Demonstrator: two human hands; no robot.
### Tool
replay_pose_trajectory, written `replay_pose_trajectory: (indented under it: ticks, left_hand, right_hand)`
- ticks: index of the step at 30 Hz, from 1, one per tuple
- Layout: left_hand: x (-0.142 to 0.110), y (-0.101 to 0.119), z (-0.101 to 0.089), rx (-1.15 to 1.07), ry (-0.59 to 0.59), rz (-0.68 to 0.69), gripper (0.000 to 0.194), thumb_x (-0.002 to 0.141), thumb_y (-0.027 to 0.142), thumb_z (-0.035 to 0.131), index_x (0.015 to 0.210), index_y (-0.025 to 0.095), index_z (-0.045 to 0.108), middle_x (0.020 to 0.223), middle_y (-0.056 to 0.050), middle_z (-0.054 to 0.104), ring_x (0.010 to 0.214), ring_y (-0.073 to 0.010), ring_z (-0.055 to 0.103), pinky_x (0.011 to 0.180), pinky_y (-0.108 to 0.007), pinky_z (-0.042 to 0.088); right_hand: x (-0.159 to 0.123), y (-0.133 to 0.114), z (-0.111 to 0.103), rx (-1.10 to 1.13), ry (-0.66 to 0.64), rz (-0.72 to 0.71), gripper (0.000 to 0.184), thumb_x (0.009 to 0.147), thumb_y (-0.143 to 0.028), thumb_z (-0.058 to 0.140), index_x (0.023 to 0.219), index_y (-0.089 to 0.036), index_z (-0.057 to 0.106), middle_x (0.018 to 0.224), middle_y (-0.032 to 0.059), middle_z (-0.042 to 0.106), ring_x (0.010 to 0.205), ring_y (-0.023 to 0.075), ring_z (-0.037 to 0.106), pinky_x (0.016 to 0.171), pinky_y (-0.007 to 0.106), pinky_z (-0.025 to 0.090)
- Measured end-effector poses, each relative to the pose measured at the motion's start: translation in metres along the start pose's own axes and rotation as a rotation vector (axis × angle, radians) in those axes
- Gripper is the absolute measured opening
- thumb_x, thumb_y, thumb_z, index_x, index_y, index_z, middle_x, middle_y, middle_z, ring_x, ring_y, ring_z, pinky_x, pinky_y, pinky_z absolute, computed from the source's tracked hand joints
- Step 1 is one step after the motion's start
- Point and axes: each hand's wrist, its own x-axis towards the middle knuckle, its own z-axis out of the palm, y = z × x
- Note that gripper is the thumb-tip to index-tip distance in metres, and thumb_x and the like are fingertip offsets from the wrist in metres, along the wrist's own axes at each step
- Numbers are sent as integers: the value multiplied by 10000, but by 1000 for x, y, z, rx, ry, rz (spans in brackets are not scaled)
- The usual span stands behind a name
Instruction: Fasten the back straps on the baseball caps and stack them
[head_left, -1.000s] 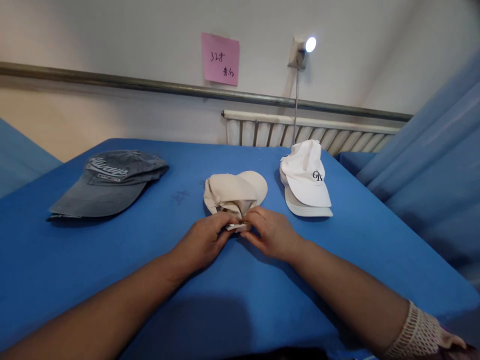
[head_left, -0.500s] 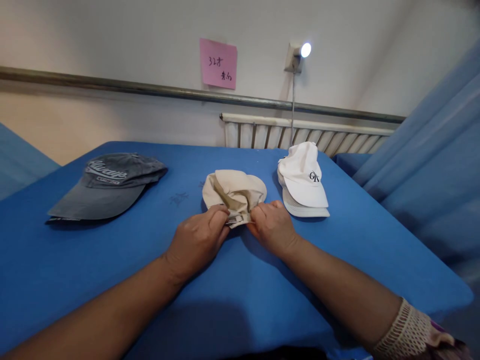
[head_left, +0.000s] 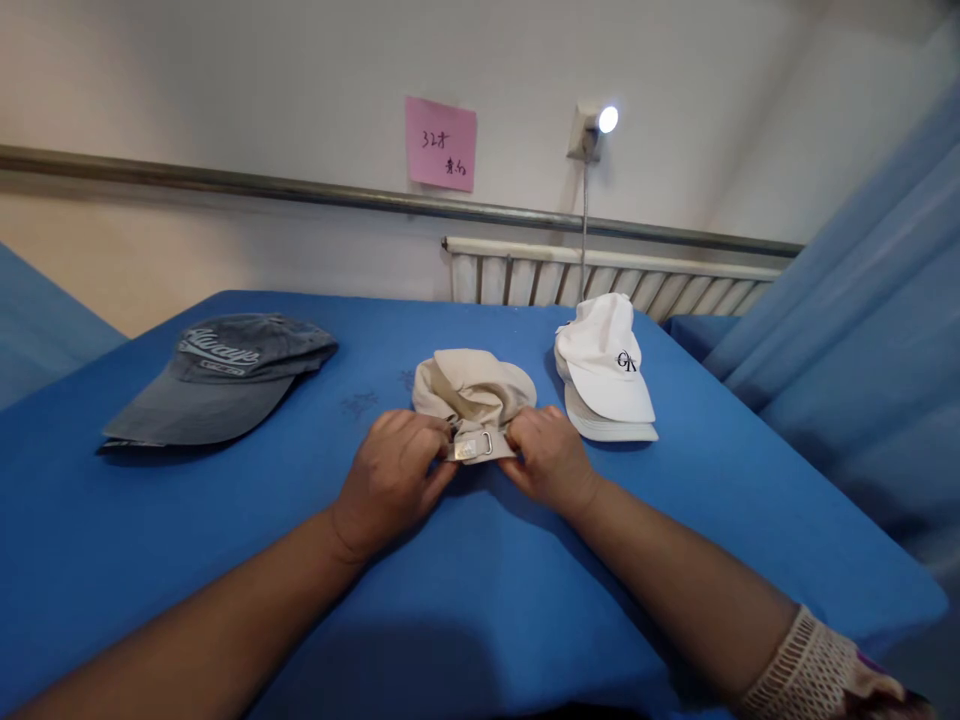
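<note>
A beige baseball cap (head_left: 480, 385) lies at the middle of the blue-covered table (head_left: 420, 600), its back strap with a metal buckle facing me. My left hand (head_left: 394, 475) pinches the strap side of the cap at the left of the buckle. On the other side, my right hand (head_left: 551, 455) is closed on the band at the right. The cap's crown is crumpled and folded inward. Fingertips of both hands are partly hidden by the fabric.
Dark grey caps (head_left: 225, 375), seemingly stacked, lie at the left. White caps (head_left: 607, 365) are stacked at the right. Behind the table are a radiator (head_left: 540, 275), a metal rail (head_left: 300, 200) and a pink note (head_left: 441, 143). A blue curtain (head_left: 862, 300) hangs at right.
The strap and buckle have turned toward me and now show flatter between my hands. The cap's crown has shifted its folds slightly. Both hands keep their grip; the view has tilted a little.
</note>
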Motion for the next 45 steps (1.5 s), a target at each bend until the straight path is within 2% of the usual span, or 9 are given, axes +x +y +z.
replay_pose_trajectory:
  ticks: [5, 8, 14, 20, 23, 25, 29, 34, 45]
  left_hand:
    - [1, 5, 5, -64, -68, -4, 154, 891, 170, 582, 753, 189, 517, 780, -60, 640, 755, -209, 564, 741, -368, 420]
    - [0, 5, 8, -120, -81, -91, 97, 891, 188, 586, 810, 183, 533, 802, -53, 631, 773, -208, 566, 755, -367, 431]
    - [-2, 5, 7, -176, -90, -107, 359, 830, 408, 712, 1068, 168, 591, 943, -66, 666, 864, -234, 595, 797, -381, 447]
    - [0, 4, 6, -113, -75, -83, 185, 886, 351, 659, 966, 184, 661, 844, -47, 687, 817, -223, 597, 787, -381, 418]
    - [-1, 0, 4, -92, -73, -82, 161, 897, 319, 649, 992, 191, 675, 922, -63, 708, 893, -236, 600, 840, -400, 414]
    - [-1, -1, 3, -101, -78, -56, 142, 902, 300, 643, 995, 198, 679, 960, -64, 716, 943, -241, 601, 887, -418, 409]
    - [-1, 1, 4, -145, -84, -38, 125, 919, 284, 617, 1000, 212, 678, 961, -48, 719, 966, -232, 607, 930, -424, 408]
    - [-3, 2, 10, -191, -75, -136, 176, 917, 321, 621, 1056, 223, 668, 895, -27, 701, 889, -209, 601, 895, -400, 432]
    - [-4, 5, 11, -124, -135, -128, 162, 896, 321, 617, 974, 193, 680, 852, -45, 682, 843, -218, 604, 850, -402, 450]
  right_hand:
    - [-2, 4, 9, 106, 132, 274, 154, 825, -165, 493, 713, -234, 413, 693, -1, 506, 617, 160, 451, 581, 282, 307]
    - [-2, 5, 10, 161, 185, 319, 152, 821, -160, 473, 732, -242, 381, 702, -8, 485, 606, 155, 439, 574, 273, 327]
    - [-4, 4, 12, 215, 139, 294, 142, 798, -148, 492, 768, -241, 390, 739, 5, 494, 639, 164, 462, 575, 271, 371]
    - [-4, -1, -1, 291, -24, 190, 149, 824, -174, 546, 961, -203, 495, 925, 76, 578, 816, 218, 565, 688, 344, 496]
    - [-2, -5, -12, 379, -36, 40, 380, 872, -292, 617, 1213, -182, 490, 1195, 145, 563, 1098, 278, 555, 866, 436, 523]
    - [-1, -8, -16, 404, -44, -17, 449, 895, -326, 628, 1296, -194, 473, 1241, 146, 545, 1144, 280, 541, 914, 453, 521]
    - [0, -11, -13, 435, -50, -50, 279, 944, -273, 581, 1210, -199, 539, 1082, 108, 589, 1000, 235, 592, 856, 413, 556]
    - [-1, -13, -9, 413, -33, -3, 181, 952, -291, 576, 1091, -175, 567, 974, 102, 612, 878, 228, 600, 758, 398, 568]
    - [-4, -15, -4, 305, -103, 19, 102, 912, -237, 559, 984, -167, 578, 915, 97, 614, 843, 226, 587, 735, 375, 538]
